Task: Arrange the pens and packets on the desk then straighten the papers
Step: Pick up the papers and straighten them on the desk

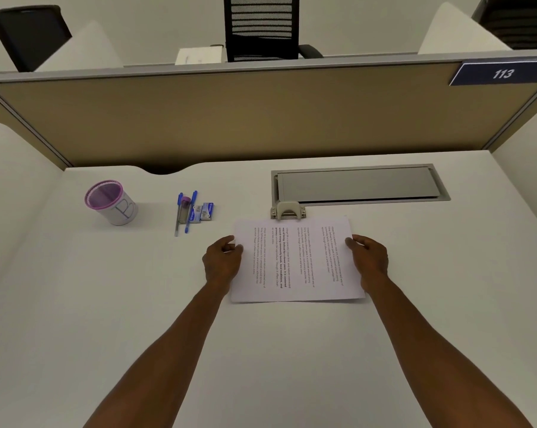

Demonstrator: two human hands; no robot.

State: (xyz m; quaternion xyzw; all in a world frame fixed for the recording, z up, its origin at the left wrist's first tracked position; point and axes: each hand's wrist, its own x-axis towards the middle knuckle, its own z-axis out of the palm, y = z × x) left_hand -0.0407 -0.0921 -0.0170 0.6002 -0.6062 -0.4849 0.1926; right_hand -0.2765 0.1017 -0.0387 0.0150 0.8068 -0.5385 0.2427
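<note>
White papers point(295, 261) gripped by left hand point(222, 261) and right hand point(369, 261); print illegible.

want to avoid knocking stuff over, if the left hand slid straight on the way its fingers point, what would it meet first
The left hand holds the papers at their left edge, fingers pointing up and slightly right. Going straight on, it would probably meet the hole punch first, though depth is uncertain. The pens lie off to the left.

Desk inventory:
- blue pens point(190, 211): 2
- grey pen point(177, 222): 1
- small blue-and-white packets point(203, 212): 2 or 3; they lie too close together to separate
- pink-rimmed mesh pen cup point(111, 201): 1
- hole punch point(288, 210): 1
- printed papers point(295, 261): 1 stack, sheet count unreadable
- hands: 2
</note>
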